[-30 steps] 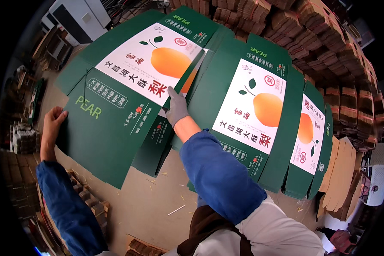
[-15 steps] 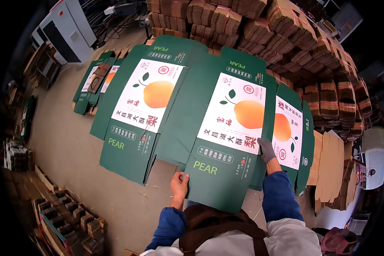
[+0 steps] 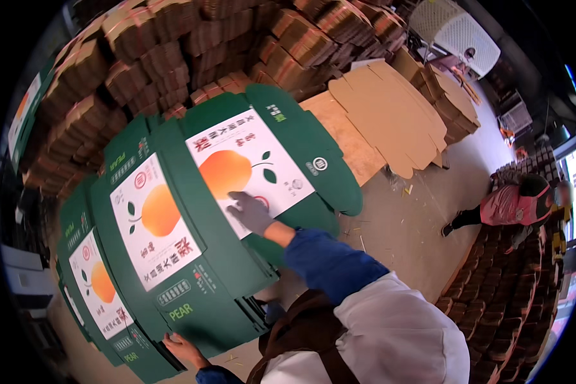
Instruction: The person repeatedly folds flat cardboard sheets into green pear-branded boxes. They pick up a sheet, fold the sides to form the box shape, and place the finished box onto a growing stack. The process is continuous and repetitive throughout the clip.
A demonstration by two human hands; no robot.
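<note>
A large flat green cardboard box blank [image 3: 214, 307], printed with white panels and orange-yellow pears, lies across a stack of similar blanks in front of me. My right hand [image 3: 253, 213], in a grey glove, rests on the white pear panel at its right part. The fingers of that hand are spread out and hold nothing. Bare, my left hand [image 3: 184, 351] is at the near edge of the blank, by the gap between two panels. Its fingers are bent around that edge, and their undersides are hidden.
Bundles of brown cardboard [image 3: 301, 48] are piled high behind the blanks. Plain brown cardboard sheets [image 3: 390, 112] lie to the far right, near a white perforated machine [image 3: 454, 32]. A person in pink [image 3: 509, 205] is at the right, beside rows of stacked brown cardboard [image 3: 486, 301].
My view has turned to the right, bringing the person in pink into sight. My right hand has moved from the middle panel's edge onto the right-hand pear panel, its fingers now spread.
</note>
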